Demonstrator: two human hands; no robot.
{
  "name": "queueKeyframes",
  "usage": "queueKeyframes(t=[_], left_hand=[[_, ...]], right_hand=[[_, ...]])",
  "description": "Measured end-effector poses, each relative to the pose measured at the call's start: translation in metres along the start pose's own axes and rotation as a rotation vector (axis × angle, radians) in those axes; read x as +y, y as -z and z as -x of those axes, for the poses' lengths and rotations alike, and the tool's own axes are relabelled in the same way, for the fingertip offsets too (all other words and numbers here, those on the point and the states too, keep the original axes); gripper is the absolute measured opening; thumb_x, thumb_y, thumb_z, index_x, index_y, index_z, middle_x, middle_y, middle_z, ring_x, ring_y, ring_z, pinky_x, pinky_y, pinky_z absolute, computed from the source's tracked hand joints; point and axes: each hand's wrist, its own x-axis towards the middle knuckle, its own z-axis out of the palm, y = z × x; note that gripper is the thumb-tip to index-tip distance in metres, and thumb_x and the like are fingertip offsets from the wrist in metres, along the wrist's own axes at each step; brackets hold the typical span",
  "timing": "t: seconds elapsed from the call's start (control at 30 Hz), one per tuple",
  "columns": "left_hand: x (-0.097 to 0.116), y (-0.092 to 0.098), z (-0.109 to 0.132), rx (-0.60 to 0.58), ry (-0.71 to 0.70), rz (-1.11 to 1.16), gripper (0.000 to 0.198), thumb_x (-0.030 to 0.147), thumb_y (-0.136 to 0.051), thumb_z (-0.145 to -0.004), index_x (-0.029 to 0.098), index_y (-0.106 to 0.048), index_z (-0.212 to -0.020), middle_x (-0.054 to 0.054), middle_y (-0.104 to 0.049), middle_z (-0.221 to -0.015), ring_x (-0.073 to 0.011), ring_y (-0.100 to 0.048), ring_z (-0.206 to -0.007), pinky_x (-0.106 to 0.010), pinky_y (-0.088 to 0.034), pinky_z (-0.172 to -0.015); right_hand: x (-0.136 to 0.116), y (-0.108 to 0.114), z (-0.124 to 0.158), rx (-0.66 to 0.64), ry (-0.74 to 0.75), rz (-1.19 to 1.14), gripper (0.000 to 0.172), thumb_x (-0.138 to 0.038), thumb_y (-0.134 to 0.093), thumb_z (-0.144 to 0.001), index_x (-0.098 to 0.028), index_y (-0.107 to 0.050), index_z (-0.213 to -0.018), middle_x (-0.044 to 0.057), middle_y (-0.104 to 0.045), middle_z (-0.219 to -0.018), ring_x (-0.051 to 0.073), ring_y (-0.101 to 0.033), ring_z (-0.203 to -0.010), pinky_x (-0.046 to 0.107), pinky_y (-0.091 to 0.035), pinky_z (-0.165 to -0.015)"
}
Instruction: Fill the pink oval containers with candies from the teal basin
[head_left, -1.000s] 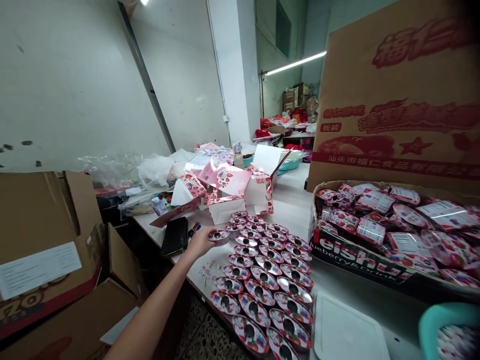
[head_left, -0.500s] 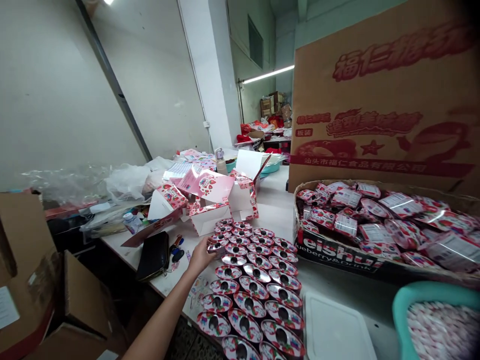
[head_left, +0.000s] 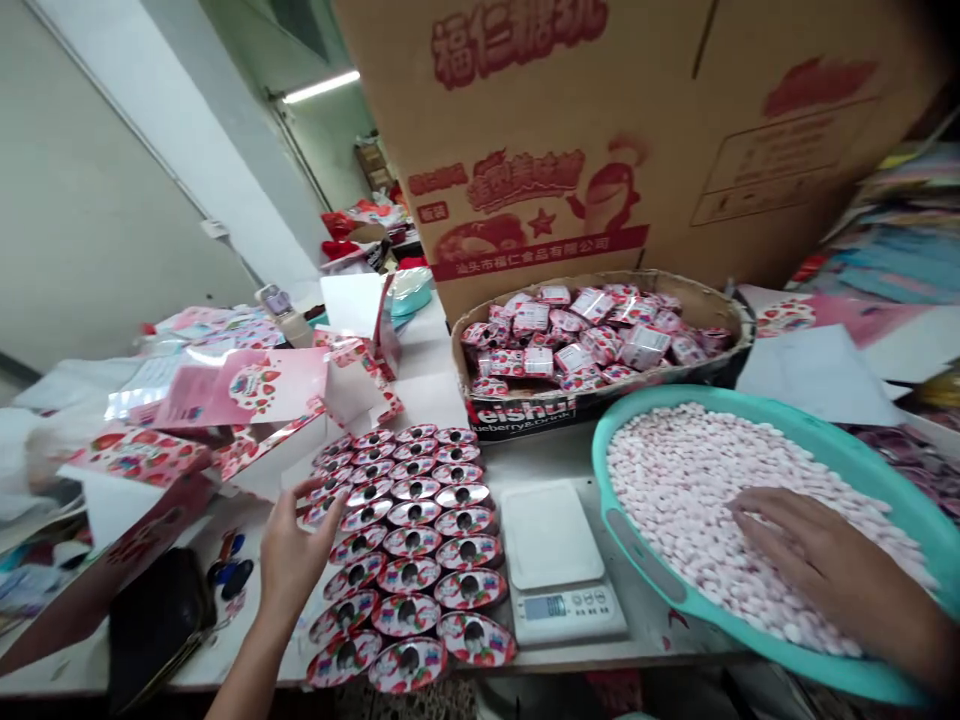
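Note:
Rows of small oval strawberry-print packs (head_left: 409,575) stand upright on the table, each with a dark round hole in its top. My left hand (head_left: 292,545) is at the left edge of these rows, thumb and fingers apart, its fingertips close to the packs. I see nothing held in it. On the right, a turquoise basin (head_left: 637,560) is filled with small pale pink-white candies (head_left: 675,470). My right hand (head_left: 802,550) lies over the candies with its fingers stretched out, slightly blurred; the underside of its fingers is hidden.
Between packs and basin sits a white digital scale (head_left: 555,540). Behind it, a low cardboard tray (head_left: 517,415) holds many wrapped packs, backed by a large carton (head_left: 525,120). Folded pink cartons (head_left: 270,385) and a black wallet (head_left: 161,610) lie on the left.
The view has swung right and down, bringing the scale, whole basin and my right hand into sight. My left hand, earlier fingering a pack within the rows, now has spread fingers.

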Motion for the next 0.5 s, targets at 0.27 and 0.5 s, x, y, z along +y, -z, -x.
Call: queueKeyframes(t=[0.27,0.5], left_hand=[[0.177,-0.064,-0.062,-0.199,-0.566,0.027,0.032,0.043,-0.054,-0.086,0.02,-0.057,-0.107,-0.008,-0.063,-0.109,-0.0241,-0.056,-0.106,-0.037,-0.045,-0.094],[0.307,-0.189,-0.109,-0.487,-0.711,-0.284,0.026,0.034,-0.052,-0.09,0.016,-0.061,-0.106,-0.009,-0.064,-0.11,-0.0214,-0.058,-0.105,-0.034,-0.048,-0.089]], right_hand=[[0.035,0.015,-0.007,0.072,0.091,0.141,0.023,-0.052,-0.054,-0.083,-0.035,-0.067,-0.093,0.009,-0.069,-0.099,0.031,-0.064,-0.095,0.051,-0.048,-0.085],[0.023,0.007,-0.013,0.105,0.084,0.308,0.029,-0.038,-0.046,-0.091,-0.019,-0.067,-0.099,0.009,-0.068,-0.101,0.027,-0.062,-0.099,0.044,-0.049,-0.087]])
